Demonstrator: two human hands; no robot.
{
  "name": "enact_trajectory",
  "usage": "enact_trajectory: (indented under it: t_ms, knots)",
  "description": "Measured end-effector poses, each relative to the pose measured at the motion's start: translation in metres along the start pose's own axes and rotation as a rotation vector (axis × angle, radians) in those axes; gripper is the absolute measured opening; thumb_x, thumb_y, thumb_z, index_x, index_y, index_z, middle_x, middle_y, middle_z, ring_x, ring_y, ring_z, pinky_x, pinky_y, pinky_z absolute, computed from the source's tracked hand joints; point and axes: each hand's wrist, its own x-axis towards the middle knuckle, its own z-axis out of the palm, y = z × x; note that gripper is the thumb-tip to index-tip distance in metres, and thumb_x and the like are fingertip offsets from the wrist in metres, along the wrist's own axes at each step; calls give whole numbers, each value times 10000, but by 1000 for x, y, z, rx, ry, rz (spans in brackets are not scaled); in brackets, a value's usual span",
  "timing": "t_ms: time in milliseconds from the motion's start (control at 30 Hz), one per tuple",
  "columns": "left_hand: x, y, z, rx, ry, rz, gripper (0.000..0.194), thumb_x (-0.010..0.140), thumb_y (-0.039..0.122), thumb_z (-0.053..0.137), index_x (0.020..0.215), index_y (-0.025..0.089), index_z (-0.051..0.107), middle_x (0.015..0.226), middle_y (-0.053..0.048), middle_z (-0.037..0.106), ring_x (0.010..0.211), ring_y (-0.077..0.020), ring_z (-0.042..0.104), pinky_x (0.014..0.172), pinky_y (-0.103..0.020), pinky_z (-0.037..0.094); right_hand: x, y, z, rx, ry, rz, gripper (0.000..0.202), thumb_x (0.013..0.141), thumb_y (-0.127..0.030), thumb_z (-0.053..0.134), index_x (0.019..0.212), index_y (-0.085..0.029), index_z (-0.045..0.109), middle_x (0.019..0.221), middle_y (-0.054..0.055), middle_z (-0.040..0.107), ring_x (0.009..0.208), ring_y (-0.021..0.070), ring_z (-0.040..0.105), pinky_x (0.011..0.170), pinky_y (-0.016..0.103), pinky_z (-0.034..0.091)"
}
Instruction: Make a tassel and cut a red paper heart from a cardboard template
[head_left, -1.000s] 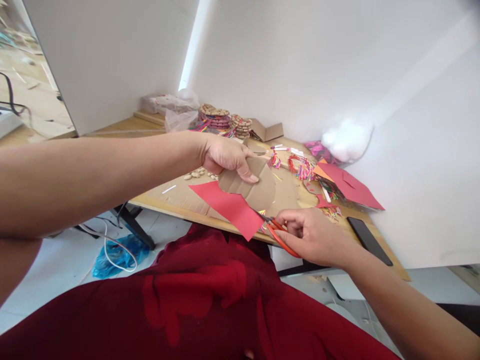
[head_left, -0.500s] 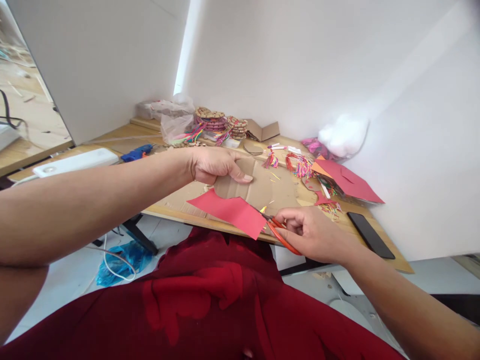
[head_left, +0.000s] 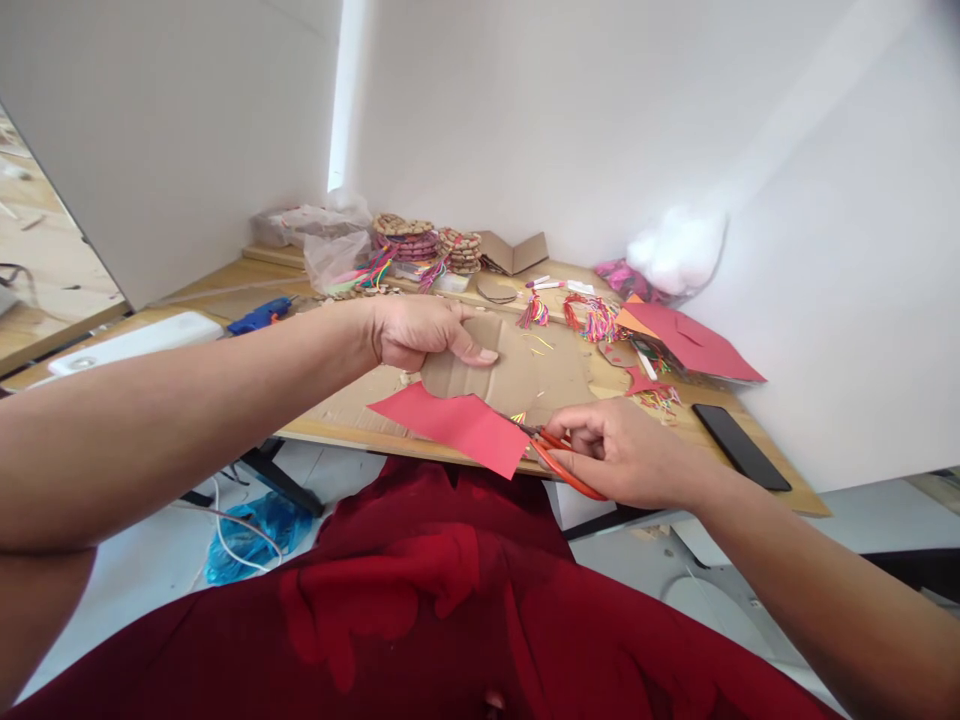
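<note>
My left hand [head_left: 435, 335] is closed on a piece of brown cardboard [head_left: 459, 376], the thumb flat on its upper face. Along the cardboard's near edge juts a sheet of red paper [head_left: 454, 428], which seems to lie beneath it. My right hand [head_left: 622, 450] grips orange-handled scissors [head_left: 566, 468] by the loops. Their blades meet the red paper at its upper right edge and are partly hidden. Small yellow strands [head_left: 517, 418] lie by the blade tips.
A black phone [head_left: 739, 447] lies at the table's right. Red sheets [head_left: 694, 340], colourful tassels [head_left: 592, 318] and a white stuffing bag [head_left: 679, 250] sit behind it. Stacked woven coasters [head_left: 405, 238] stand at the back. A blue glue gun [head_left: 260, 315] and a white power strip [head_left: 135, 343] are leftward.
The view has shifted slightly, so most things sit a little further left. Both hands keep their grips, and the scissors stay at the red paper's edge.
</note>
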Motion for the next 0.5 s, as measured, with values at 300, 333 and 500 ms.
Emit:
enact_trajectory:
  t_ms: [300, 333, 500]
  knots:
    - [1, 4, 8, 4, 37, -20, 434, 768, 86, 781, 1187, 126, 674, 908, -63, 786, 852, -194, 725, 1061, -469, 467, -2, 0, -1, 67, -3, 26, 380, 916, -531, 566, 790, -184, 658, 502, -61, 362, 476, 89, 252, 450, 246, 187]
    - [1, 4, 8, 7, 42, -19, 426, 765, 86, 784, 1176, 125, 677, 900, -62, 786, 847, -192, 724, 1060, -470, 470, -2, 1, -1, 69, 0, 25, 372, 915, -523, 568, 788, -185, 656, 504, -61, 361, 476, 89, 250, 450, 246, 186]
    - [1, 4, 9, 6, 35, -10, 392, 773, 77, 771, 1154, 100, 679, 891, -70, 786, 839, -183, 720, 1058, -462, 477, -2, 0, 0, 44, 10, 28, 347, 916, -496, 571, 786, -186, 658, 505, -64, 353, 483, 92, 252, 451, 251, 189]
